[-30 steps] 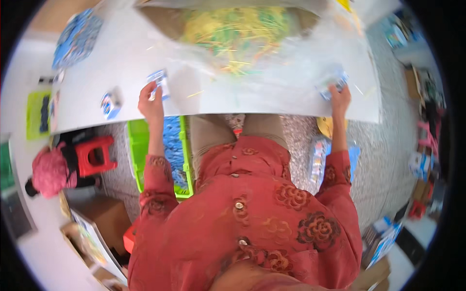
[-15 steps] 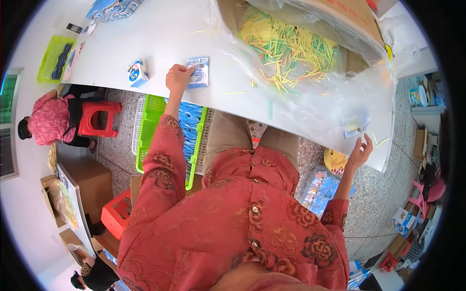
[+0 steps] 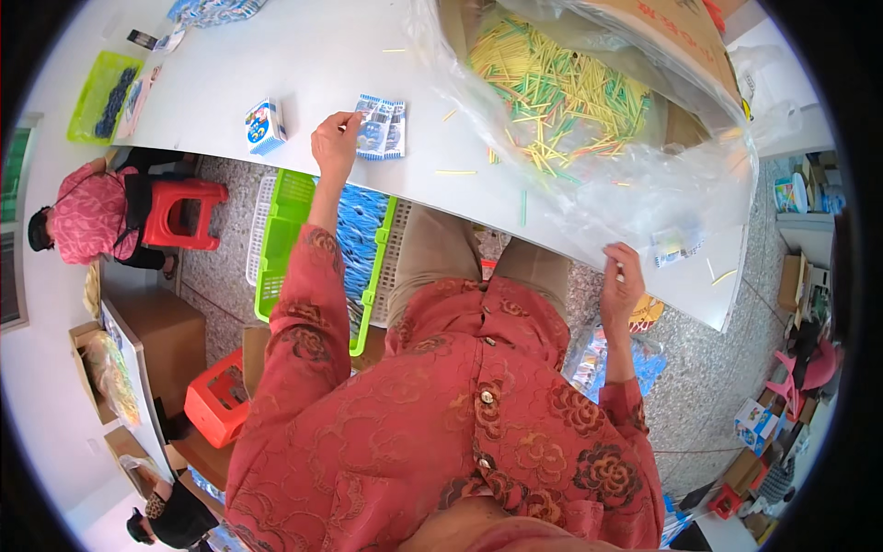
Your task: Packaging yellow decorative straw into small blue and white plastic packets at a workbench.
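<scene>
My left hand [image 3: 336,145] is over the near part of the white table, its thumb and fingertips pinched at the left edge of a small flat blue-and-white packet [image 3: 381,128]. This packet lies on the tabletop and looks partly see-through. Left of the hand stands a stack of blue-and-white packets [image 3: 265,126]. Over the table's front edge, my right hand [image 3: 624,281] is loosely curled with fingers apart and nothing visible in it. Just right of it, another blue-and-white packet [image 3: 676,248] lies beside clear plastic.
A cardboard box [image 3: 676,37] lined with clear plastic [image 3: 589,198] holds many yellow and green sticks [image 3: 561,83]. Below the table edge is a green basket [image 3: 285,221] of blue strips. Red stools [image 3: 187,213], a seated person [image 3: 87,213] and cartons [image 3: 156,340] are at left.
My right hand has moved left, away from the packet at the right. My left hand has shifted slightly to the packet's left edge, and the packet now looks wider.
</scene>
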Demonstrator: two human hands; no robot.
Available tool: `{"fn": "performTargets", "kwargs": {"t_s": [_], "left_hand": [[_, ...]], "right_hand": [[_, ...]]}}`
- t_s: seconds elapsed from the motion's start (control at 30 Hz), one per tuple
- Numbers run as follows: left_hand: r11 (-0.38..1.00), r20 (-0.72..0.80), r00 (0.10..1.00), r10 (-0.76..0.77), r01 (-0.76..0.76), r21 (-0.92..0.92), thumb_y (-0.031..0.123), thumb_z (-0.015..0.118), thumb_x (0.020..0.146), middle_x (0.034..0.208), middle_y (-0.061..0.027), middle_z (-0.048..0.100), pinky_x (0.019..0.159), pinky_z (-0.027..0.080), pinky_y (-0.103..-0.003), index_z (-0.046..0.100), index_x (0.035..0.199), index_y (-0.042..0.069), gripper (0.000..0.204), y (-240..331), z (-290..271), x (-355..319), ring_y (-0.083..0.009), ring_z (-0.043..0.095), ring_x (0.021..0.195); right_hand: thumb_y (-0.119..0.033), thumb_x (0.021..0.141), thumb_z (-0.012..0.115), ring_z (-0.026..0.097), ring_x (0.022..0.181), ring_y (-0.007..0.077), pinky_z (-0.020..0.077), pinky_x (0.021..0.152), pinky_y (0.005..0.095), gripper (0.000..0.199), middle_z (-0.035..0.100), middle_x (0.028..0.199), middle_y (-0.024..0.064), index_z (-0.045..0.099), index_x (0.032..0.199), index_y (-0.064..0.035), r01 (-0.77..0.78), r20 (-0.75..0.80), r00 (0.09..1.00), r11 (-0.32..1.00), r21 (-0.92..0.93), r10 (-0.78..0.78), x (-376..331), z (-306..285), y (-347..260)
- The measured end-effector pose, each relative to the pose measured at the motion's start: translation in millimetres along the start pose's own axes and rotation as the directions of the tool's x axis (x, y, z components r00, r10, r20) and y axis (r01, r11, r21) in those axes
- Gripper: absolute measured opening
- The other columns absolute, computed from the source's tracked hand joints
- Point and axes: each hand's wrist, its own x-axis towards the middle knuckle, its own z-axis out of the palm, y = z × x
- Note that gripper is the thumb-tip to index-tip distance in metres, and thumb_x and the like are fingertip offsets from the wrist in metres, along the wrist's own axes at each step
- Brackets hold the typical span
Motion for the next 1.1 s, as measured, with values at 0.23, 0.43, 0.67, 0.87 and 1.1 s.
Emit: {"fn": "performTargets", "kwargs": {"t_s": [0.23,0.43,0.67,0.87,1.1], "left_hand": [[0.986,0.023,0.999,-0.034,0.037,-0.163,0.022,0.066,0.081,0.063,-0.0038,0.064,0.053,0.043,-0.023,0.068,0.081,0.001,0.022,13.0,-10.8,-2.4,-0.0061,0.055,0.057],[0.751,0.242,0.954,-0.179,0.291,-0.592,0.012,0.065,0.082,0.075,-0.0025,0.065,0.059,0.042,-0.018,0.066,0.084,-0.004,0.016,56.7,-23.3,-15.8,-0.0051,0.055,0.065],[0.559,0.311,0.949,-0.047,0.283,-0.78,0.007,0.068,0.079,0.073,-0.0046,0.065,0.061,0.044,-0.018,0.065,0.081,-0.002,0.01,106.4,-29.4,-52.7,-0.0056,0.056,0.065],[0.492,0.404,0.915,0.025,0.341,-0.801,0.008,0.067,0.081,0.077,-0.0042,0.065,0.062,0.045,-0.02,0.065,0.087,-0.002,0.012,119.4,-28.3,-71.3,-0.0053,0.057,0.067],[0.567,0.741,0.652,0.162,0.553,-0.61,0.01,0.066,0.082,0.084,-0.0013,0.065,0.065,0.047,-0.021,0.065,0.098,-0.001,0.02,120.8,-31.6,-80.2,-0.0051,0.057,0.073]], "right_hand": [[0.009,0.079,0.054,0.057,0.075,0.0142,0.0445,0.061,0.024,0.019,0.06,0.095,0.0089,0.062,0.091,-0.0024,0.219,0.271,0.923,0.952,0.216,-0.273,38.0,70.8,-45.7],[-0.005,0.081,0.06,0.055,0.074,0.0124,0.0451,0.062,0.0249,0.03,0.059,0.096,0.0055,0.054,0.111,-0.0067,0.047,0.413,0.889,0.938,0.344,-0.196,82.5,100.6,-92.3],[-0.016,0.08,0.066,0.053,0.072,0.0093,0.0448,0.061,0.0242,0.032,0.06,0.093,0.003,0.055,0.109,-0.0052,0.005,0.405,0.892,0.901,0.434,-0.2,133.5,128.0,-118.6],[-0.018,0.079,0.068,0.048,0.063,0.0061,0.04,0.056,0.023,0.019,0.057,0.067,0.0004,0.063,0.083,0.0002,-0.134,0.646,0.746,0.914,0.383,-0.161,143.1,119.5,-125.1],[-0.015,0.08,0.065,0.046,0.061,0.0065,0.0383,0.054,0.0245,0.014,0.055,0.064,0.0009,0.063,0.083,-0.0009,0.05,0.693,0.664,0.941,0.334,-0.281,146.3,103.1,-131.2]]}}
